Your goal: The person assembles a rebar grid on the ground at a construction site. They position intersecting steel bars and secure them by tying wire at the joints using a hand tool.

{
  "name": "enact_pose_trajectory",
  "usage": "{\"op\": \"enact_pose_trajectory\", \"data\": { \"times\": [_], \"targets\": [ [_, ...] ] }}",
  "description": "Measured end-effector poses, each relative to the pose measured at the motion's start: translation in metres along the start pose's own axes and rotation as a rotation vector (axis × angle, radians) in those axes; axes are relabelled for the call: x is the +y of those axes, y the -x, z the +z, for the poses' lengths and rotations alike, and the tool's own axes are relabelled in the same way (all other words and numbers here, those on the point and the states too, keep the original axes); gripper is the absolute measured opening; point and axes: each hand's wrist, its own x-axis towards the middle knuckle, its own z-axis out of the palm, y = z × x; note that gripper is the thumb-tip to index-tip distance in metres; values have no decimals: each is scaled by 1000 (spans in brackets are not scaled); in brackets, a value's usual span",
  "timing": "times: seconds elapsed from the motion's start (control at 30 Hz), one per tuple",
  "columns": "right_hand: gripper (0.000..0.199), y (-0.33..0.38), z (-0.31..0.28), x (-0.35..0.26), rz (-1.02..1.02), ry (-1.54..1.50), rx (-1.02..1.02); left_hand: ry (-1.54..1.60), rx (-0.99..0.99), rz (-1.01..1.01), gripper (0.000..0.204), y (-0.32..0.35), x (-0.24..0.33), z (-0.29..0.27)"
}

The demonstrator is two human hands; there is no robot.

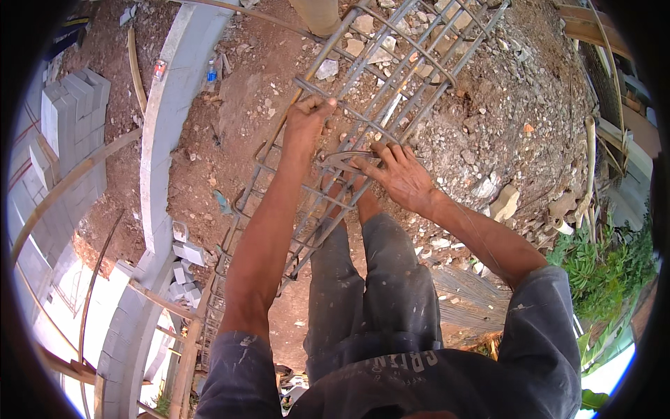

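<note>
A long cage of steel rebar (356, 115), made of lengthwise bars and crossing stirrups, runs diagonally in front of me from upper right to lower left. My left hand (307, 129) is closed round a bar at the cage's left side, with thumb and fingers at a stirrup. Inside my right hand (403, 180) is a pair of pincers (339, 160), its head pointing left over the cage's middle bars. The fingertips partly cover the tool's handles. Whether wire sits in its jaws is too small to tell.
Stony, reddish soil (516, 133) lies under and around the cage. A grey concrete beam (164, 119) curves along the left, with stacked grey blocks (73, 105) beyond. A round post (315, 14) stands at the top. Green plants (593, 258) grow at the right.
</note>
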Motion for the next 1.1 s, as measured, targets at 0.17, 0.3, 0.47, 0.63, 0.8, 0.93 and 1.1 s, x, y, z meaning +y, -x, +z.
{"op": "enact_pose_trajectory", "data": {
  "times": [0.17, 0.3, 0.47, 0.63, 0.8, 0.93, 1.1],
  "targets": [
    [70, -11, -10, -13, 77, -117, -29, -12, -10, -1, 24, -4, -5, -4],
    [68, 14, -24, -10, 190, -297, -125, -32, 51, 19, 26, 2, -3, -2],
    [39, 83, -87, 63, 684, -937, -694, 83, 4, 80, 28, -4, -12, 2],
    [49, 65, -186, 145, 771, -487, -646, 34, 52, 100, 27, -11, -23, 2],
    [67, -23, -223, 182, 289, 155, -336, 30, 71, 218, 20, -16, -40, 1],
    [73, -81, -194, 128, 114, 71, -561, 0, 80, 207, 17, -4, -26, 8],
    [69, -118, -177, 84, 149, 134, -779, 16, 131, 188, 18, -3, -22, 10]
  ]
}}
